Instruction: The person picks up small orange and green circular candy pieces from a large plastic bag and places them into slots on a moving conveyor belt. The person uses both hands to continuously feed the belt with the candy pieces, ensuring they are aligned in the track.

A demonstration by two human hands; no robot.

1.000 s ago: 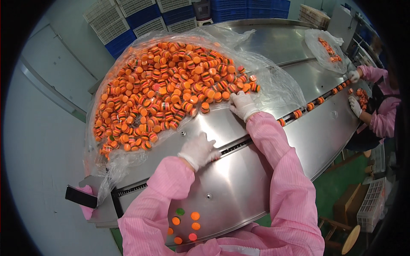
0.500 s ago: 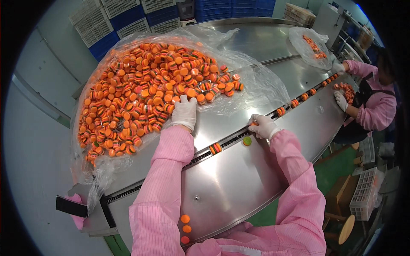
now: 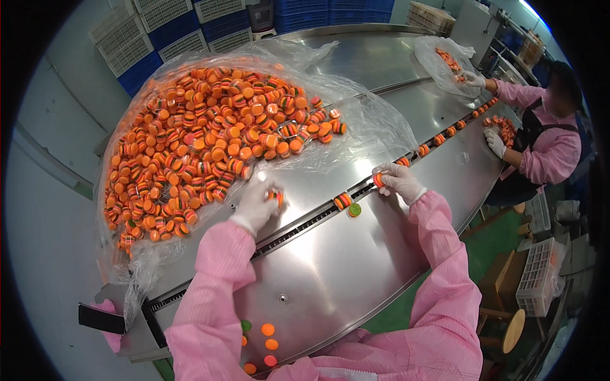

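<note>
Left hand [image 3: 257, 202] curls its gloved fingers around one striped orange cap [image 3: 277, 197] at the near edge of the big pile [image 3: 203, 140]. Right hand [image 3: 397, 180] pinches another cap [image 3: 378, 180] onto the conveyor slot [image 3: 305, 225]. A few caps ride the line; most of the heap is left.

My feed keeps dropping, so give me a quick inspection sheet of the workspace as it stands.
Surface: curved steel table with a slotted track along it.
Job's things: heap of orange striped discs on clear plastic sheet; single discs spaced along the track; one disc on it, a green one beside it.
Clutter: a few loose coloured discs at the near edge.
Hands: left hand, gloved, holds a disc at the heap's edge; right hand, gloved, holds a disc at the track.
Cables: nothing seen.
Surroundings: co-worker at the far right; blue and white crates behind.
</note>
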